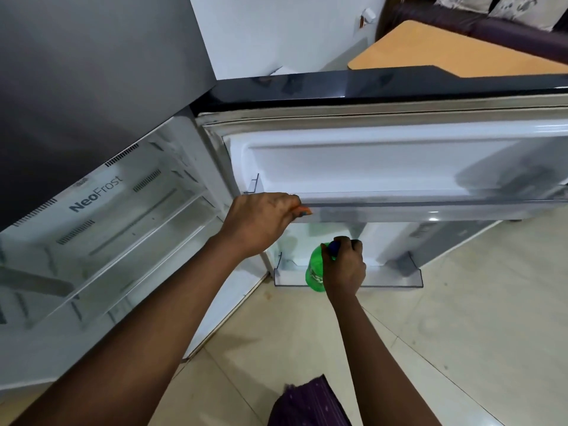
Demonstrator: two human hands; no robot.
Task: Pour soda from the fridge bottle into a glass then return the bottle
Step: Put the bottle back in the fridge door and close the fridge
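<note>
Fridge body (101, 229) on the left, shelves inside; its open door (384, 161) swings out to the right, inner side facing the person. Upper door rack (430, 207) across the door, lower door bin (399, 278) below it near the floor (461, 333). Bottle (315, 272) at the lower bin's left part — right hand (344, 269) on its top. Left hand (264, 219) at the upper rack's left end. Table (445, 53) behind the door, sofa (491, 29) beyond it.

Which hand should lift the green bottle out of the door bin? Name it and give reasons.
Right. The right hand is already closed around the neck of the green bottle in the lower door bin, while the left hand is busy gripping the upper door shelf.
</note>
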